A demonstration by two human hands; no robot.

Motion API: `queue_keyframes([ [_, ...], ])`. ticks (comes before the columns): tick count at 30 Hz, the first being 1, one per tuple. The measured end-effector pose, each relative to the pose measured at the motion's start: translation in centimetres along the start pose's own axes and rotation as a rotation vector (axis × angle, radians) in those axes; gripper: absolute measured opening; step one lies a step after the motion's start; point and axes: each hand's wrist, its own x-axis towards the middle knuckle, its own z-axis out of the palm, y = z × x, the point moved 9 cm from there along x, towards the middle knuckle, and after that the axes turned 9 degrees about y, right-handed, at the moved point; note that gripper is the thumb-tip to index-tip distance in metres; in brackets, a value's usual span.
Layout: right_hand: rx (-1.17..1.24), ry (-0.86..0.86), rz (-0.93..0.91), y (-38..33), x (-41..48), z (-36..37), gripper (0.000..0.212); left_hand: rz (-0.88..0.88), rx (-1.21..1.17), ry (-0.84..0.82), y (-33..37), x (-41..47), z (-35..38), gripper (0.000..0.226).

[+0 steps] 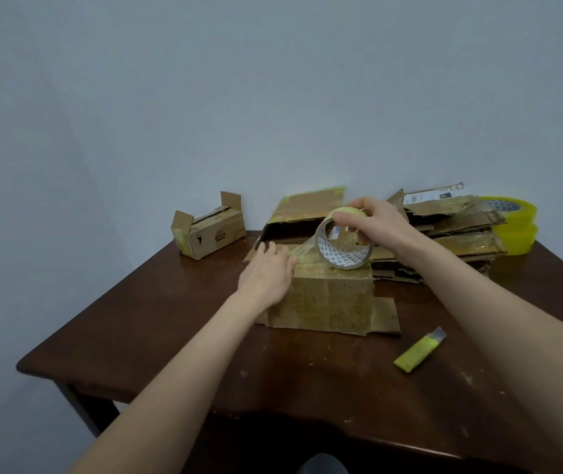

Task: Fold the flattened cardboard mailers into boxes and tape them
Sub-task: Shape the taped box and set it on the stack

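Note:
A folded cardboard box [331, 299] stands in the middle of the dark wooden table [170, 330], its loose flaps lying flat at the base. My left hand [268, 271] presses flat on the box's top left edge, fingers straight, over the end of a clear tape strip. My right hand [372, 220] grips a nearly used-up tape roll [343, 249] held just above the box's top, with tape stretched from the roll toward my left hand.
A small folded box [208, 230] with raised flaps sits at the back left. An open box [304, 213] lies behind the one being worked on. Flattened mailers [458, 227] are stacked at the back right beside two yellow tape rolls [516, 224]. A yellow utility knife [420, 350] lies front right.

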Motion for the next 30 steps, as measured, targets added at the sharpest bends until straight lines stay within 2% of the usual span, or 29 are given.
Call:
queue_keyframes([
  [2,0.027,0.022,0.004,0.5,-0.2,-0.3,0.04,0.105,0.111,0.021,1.8,-0.3,-0.8,0.067],
  [4,0.049,0.004,-0.024,0.2,-0.5,0.0,0.036,0.188,0.053,-0.009,4.0,-0.8,-0.7,0.078],
  [6,0.044,-0.019,-0.048,0.2,-0.7,0.5,0.042,0.219,0.029,-0.047,4.7,-0.9,0.3,0.089],
  [8,0.053,0.015,-0.025,1.1,-0.6,0.3,0.047,0.264,0.119,-0.013,4.6,-0.7,1.0,0.094],
  [12,0.029,0.094,0.003,1.3,-0.2,-1.2,0.046,0.291,0.108,0.001,4.0,-0.5,1.3,0.094],
  [21,-0.25,0.02,-0.061,-0.7,0.2,-4.0,0.017,0.314,0.127,-0.063,4.1,-0.8,1.4,0.087],
  [25,-0.428,-0.023,-0.035,1.6,0.3,-4.8,0.018,0.333,0.148,-0.066,4.1,-0.7,1.5,0.083],
  [30,-0.478,-0.085,0.015,3.3,-0.7,-4.1,0.025,0.335,0.145,-0.086,4.3,-1.0,1.5,0.076],
])
